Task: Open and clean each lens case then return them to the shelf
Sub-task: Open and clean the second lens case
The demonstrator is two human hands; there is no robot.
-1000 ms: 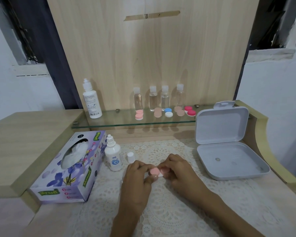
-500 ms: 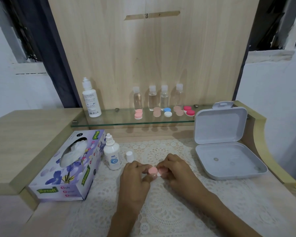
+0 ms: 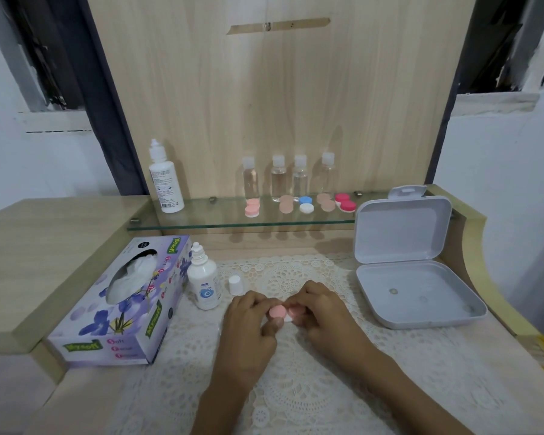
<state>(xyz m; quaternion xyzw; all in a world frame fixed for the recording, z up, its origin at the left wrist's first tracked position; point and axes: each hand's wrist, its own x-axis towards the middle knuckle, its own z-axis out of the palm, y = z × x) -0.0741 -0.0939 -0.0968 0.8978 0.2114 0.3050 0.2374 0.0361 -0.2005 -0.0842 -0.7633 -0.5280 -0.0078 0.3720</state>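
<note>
Lens case (image 3: 278,311), pink caps on a white base, sits pinched between both hands just above the surface (image 3: 299,390). The left grip (image 3: 248,331) curls round its left cap and the right grip (image 3: 324,315) round the other. Caps on; hold unchanged from half a second ago.

Crowding the left: tissue box (image 3: 117,302), bottle (image 3: 203,284), loose cap (image 3: 235,284). Walling the right: hinged box (image 3: 402,237). Leaving bare surface (image 3: 289,271) running ahead to the shelf (image 3: 220,219).

A pale wooden back panel (image 3: 280,105) rises between white walls (image 3: 500,158), above a lace-covered desk (image 3: 44,246).
</note>
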